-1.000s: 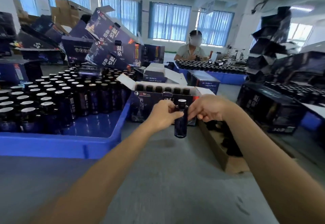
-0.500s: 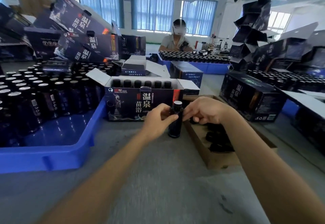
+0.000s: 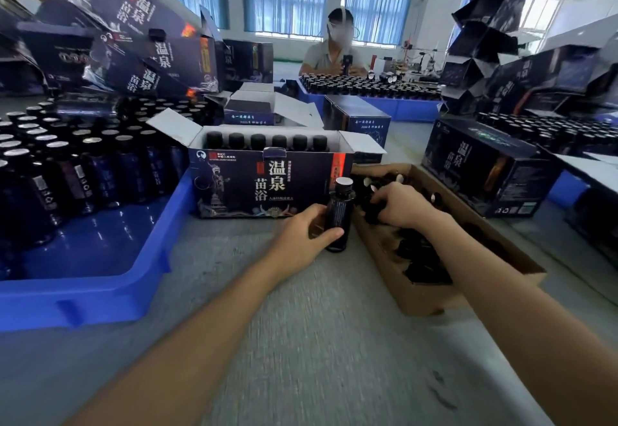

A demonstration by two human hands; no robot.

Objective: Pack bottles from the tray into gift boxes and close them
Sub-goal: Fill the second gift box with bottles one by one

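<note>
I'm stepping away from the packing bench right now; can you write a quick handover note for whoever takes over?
Left hand grips one dark bottle upright, just in front of the open gift box.
Right hand is down in the cardboard tray among small dark pieces; whether it holds one is unclear.
Blue tray on the left holds many bottles.
Done: six bottle tops show in the box's back row.
Left: pack the held bottle, fill any free slots, close the flaps.

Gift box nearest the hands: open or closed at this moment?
Open. The gift box has both side flaps folded outward and its top uncovered, with a row of bottle caps showing inside.
</note>
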